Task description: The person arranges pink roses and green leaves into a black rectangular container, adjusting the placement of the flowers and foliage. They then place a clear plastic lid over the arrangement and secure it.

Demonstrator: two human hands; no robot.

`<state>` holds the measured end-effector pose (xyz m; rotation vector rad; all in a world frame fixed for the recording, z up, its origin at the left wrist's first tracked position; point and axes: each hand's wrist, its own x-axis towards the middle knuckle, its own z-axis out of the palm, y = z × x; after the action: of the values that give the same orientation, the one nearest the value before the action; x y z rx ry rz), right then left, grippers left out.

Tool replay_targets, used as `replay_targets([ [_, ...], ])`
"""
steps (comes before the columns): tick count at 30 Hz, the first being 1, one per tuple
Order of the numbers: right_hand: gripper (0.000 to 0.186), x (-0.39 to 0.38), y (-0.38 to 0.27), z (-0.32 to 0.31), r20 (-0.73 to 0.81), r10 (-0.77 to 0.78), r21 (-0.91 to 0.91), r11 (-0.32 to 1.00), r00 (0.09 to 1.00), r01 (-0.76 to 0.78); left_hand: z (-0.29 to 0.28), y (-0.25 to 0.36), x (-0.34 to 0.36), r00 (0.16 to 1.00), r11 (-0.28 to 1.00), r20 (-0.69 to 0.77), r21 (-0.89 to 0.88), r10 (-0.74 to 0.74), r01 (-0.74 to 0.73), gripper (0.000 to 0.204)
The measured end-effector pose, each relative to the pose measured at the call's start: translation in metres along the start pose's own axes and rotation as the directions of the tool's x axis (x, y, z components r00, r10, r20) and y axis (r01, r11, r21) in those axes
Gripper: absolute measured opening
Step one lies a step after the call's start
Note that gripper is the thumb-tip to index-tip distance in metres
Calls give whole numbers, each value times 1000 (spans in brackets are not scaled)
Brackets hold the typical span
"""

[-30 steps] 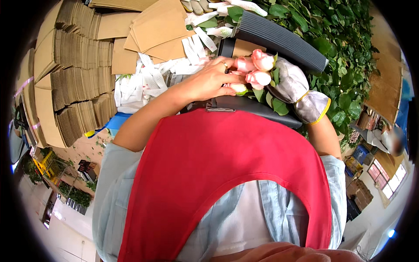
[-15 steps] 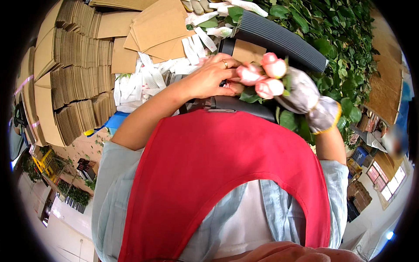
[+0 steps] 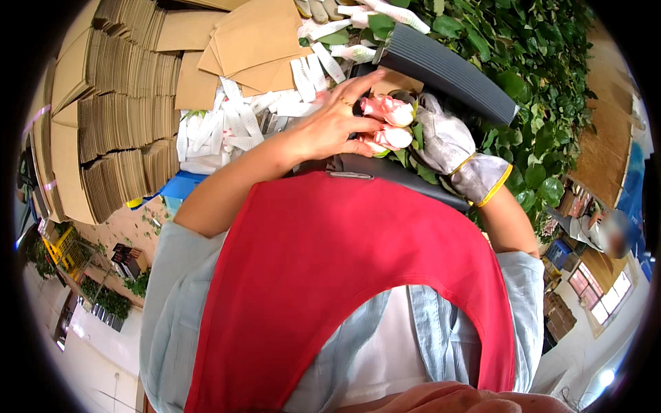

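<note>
Pink roses [image 3: 394, 136] are bunched just in front of me, with green leaves below their heads. My right hand [image 3: 441, 134], in a grey-white glove with a yellow cuff edge, is closed round the bunch under the blooms. My bare left hand [image 3: 329, 125], a ring on one finger, comes in from the left. Its fingers are spread and meet the near side of the rose heads; one finger stretches toward a brown cardboard piece [image 3: 398, 81]. That cardboard lies beside a dark grey ribbed pad [image 3: 451, 74]. The stems are hidden by the glove and leaves.
Stacked cardboard sheets [image 3: 127, 124] stand at the left, with loose sheets [image 3: 251, 38] at the back. White mesh sleeves [image 3: 237, 120] lie piled left of my hand. A mass of leafy stems [image 3: 530, 110] fills the right. A blue bin [image 3: 180, 186] sits under my left arm.
My right hand has brought the roses left, against my left hand. My left hand's fingers have uncurled and spread beside the blooms.
</note>
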<state>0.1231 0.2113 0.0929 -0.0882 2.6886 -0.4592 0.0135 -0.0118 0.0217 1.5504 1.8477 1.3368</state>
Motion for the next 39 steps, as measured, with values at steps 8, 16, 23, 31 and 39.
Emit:
replay_targets([
  [8,38,-34,-9,-66,18,193,994,101,981,-38,3,-7,6,999,999,29,-45,-21,23,32],
  [16,38,15,-9,-19,-200,-71,-350,937,977,-4,24,-19,-2,984,995,-161,48,-76,85,44],
  [23,34,21,-1,-12,-175,-71,-265,964,982,22,12,-26,6,960,965,-208,222,186,-139,41],
  [31,33,23,11,6,-129,8,-110,994,992,-22,-1,-27,21,973,974,-73,82,219,-212,38],
  [39,26,-44,-54,-125,-205,132,-480,850,970,-217,-4,-27,24,992,990,-49,87,113,-109,32],
])
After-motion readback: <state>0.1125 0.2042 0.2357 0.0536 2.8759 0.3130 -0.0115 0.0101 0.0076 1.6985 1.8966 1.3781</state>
